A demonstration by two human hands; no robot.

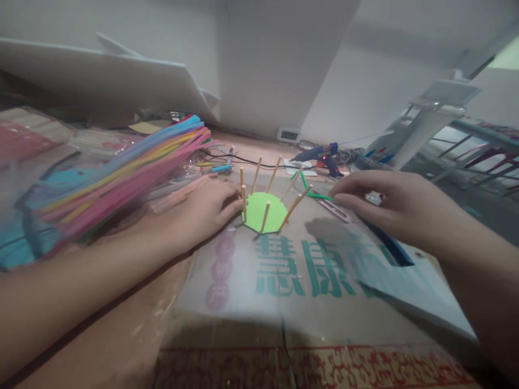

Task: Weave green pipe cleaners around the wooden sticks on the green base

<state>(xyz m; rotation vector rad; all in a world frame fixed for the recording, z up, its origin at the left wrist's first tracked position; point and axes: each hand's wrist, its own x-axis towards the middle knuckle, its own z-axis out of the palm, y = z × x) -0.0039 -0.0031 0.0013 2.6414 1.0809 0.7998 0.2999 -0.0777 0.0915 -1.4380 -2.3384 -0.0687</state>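
Observation:
A bright green round base (264,212) lies on the printed sheet, with several thin wooden sticks (265,217) standing up around its edge, some leaning outward. A dark line runs along the base's near edge. At its left side, the thumb and fingertips of my left hand (206,208) close on one upright wooden stick (244,202). My right hand (381,202), to the right of the base, pinches the end of a green pipe cleaner (318,196). The pipe cleaner bends up toward the sticks at the back right. Beneath it lies a pink utility knife (333,209).
Colourful pipe cleaners (133,167) lie bundled at the left. Behind the base are a blue glue gun (320,158) with a red light, a cable and a small white display (289,134). A dark blue strip (391,246) lies under my right hand. White boards (101,70) lean at the back left.

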